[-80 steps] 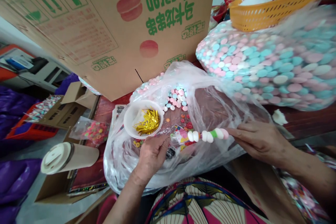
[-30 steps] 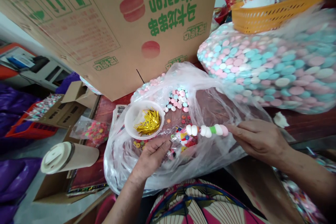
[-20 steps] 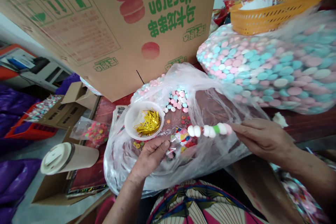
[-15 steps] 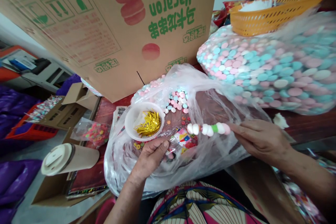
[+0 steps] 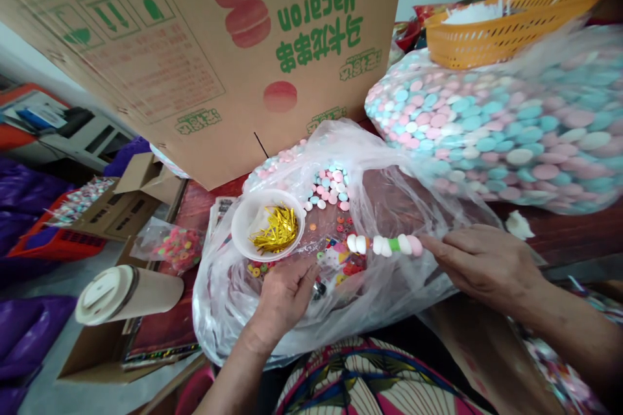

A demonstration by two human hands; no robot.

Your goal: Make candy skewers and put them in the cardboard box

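My right hand [image 5: 479,262] pinches the end of a candy skewer [image 5: 384,245] threaded with white, green and pink pieces, held level over an open clear plastic bag [image 5: 389,292]. My left hand [image 5: 282,295] rests palm down inside the bag, fingers curled on a small printed clear wrapper [image 5: 335,256] beside loose ring candies [image 5: 348,233]. Just beyond the left hand sits a white bowl [image 5: 246,220] of gold twist ties [image 5: 275,230]. Pink, blue and white round candies [image 5: 328,185] lie further back in the bag.
A large "Macaron" cardboard box [image 5: 204,58] leans over the back. At the right, a big bag of pastel candies [image 5: 491,123] carries an orange basket [image 5: 511,19]. A lidded cup [image 5: 126,292], small cartons [image 5: 131,198] and a packet of ring candies [image 5: 172,246] lie left.
My left hand has lowered and flattened onto the wrapper in the bag. The skewer in my right hand has dipped slightly; the printed wrapper is now partly under my left fingers.
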